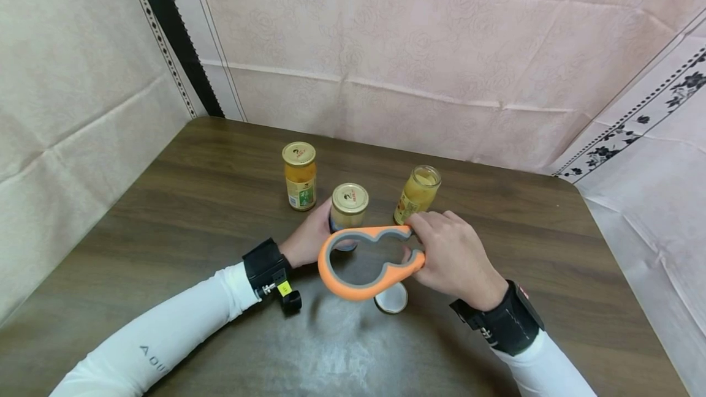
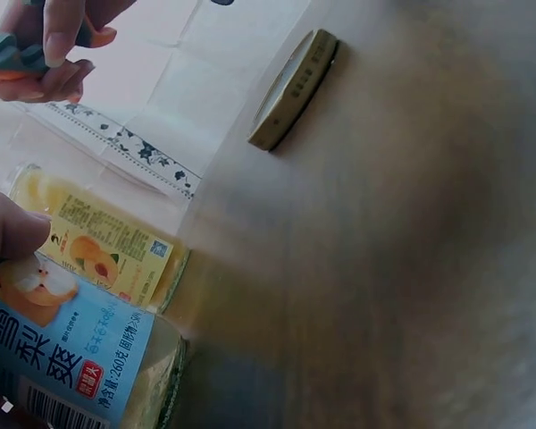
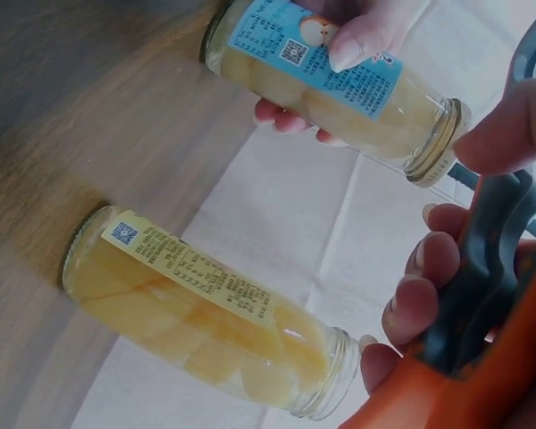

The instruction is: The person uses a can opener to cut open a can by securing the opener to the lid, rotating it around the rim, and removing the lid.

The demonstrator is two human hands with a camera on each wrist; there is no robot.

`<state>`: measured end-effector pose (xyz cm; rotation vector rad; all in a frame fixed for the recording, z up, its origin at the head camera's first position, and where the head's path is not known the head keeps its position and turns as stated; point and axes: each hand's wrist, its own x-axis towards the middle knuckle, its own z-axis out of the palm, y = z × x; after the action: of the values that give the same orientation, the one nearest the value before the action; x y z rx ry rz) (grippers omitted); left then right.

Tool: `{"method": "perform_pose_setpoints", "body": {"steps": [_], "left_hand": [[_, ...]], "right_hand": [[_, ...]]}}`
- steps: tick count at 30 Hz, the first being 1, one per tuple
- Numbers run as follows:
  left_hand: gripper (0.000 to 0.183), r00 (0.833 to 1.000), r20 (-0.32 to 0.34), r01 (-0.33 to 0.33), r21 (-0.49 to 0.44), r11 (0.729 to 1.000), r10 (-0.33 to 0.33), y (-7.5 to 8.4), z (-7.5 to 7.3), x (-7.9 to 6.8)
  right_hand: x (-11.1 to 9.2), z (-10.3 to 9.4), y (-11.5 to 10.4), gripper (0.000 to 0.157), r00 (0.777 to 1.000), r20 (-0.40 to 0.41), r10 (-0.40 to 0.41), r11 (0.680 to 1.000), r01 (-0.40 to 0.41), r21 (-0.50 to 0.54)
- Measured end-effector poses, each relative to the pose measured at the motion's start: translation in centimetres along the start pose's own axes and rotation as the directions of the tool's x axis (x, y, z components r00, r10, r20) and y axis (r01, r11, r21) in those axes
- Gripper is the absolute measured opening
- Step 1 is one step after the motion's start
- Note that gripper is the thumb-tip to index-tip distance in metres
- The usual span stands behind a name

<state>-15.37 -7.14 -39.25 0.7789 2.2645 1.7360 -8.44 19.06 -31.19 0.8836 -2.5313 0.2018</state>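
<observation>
My left hand (image 1: 310,239) grips a lidded glass jar of pears (image 1: 349,213) with a blue label, held upright around its body. In my right hand (image 1: 449,256) is an orange and grey jar opener (image 1: 326,265), its lobed opening in front of the jar and below its lid in the head view. The right wrist view shows the fingers curled round the opener's grey inner edge (image 3: 460,335). Just beyond the right hand stands an open jar of yellow fruit (image 1: 417,196), without a lid. A loose lid (image 1: 393,299) lies on the table, pale inner side up.
Another lidded jar (image 1: 300,179) with orange contents stands behind the left hand. The brown wooden table (image 1: 220,164) ends at light cloth hangings (image 1: 413,48) along the back and sides.
</observation>
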Motion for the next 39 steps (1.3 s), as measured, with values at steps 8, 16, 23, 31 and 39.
{"method": "perform_pose_setpoints", "body": {"steps": [8,16,23,31,39], "left_hand": [[0.075,0.999,0.028,-0.024,-0.033,0.999,0.024,0.2,0.4,-1.0],[0.069,0.998,0.057,-0.033,-0.016,0.999,0.034,0.3,0.6,-2.2],[0.064,0.989,0.075,-0.124,-0.011,0.992,0.124,0.4,1.2,-2.9],[0.064,0.99,0.086,-0.111,-0.045,0.993,0.114,0.6,1.3,-3.5],[0.051,0.963,0.122,-0.209,-0.24,0.948,0.243,3.8,1.9,-3.4]], "right_hand": [[-0.1,-0.3,-0.2,0.028,0.999,0.033,0.014,1.0,-0.015,0.015],[-0.2,-0.5,-0.6,0.028,0.999,0.035,0.02,1.0,-0.02,0.013],[-0.1,-0.7,-0.9,0.032,0.999,0.038,0.028,1.0,-0.028,0.003],[0.2,-0.8,-1.3,0.036,0.999,0.028,0.029,1.0,-0.029,0.001],[0.9,-0.7,-1.7,0.044,0.998,0.04,0.038,0.999,-0.037,-0.014]]}}
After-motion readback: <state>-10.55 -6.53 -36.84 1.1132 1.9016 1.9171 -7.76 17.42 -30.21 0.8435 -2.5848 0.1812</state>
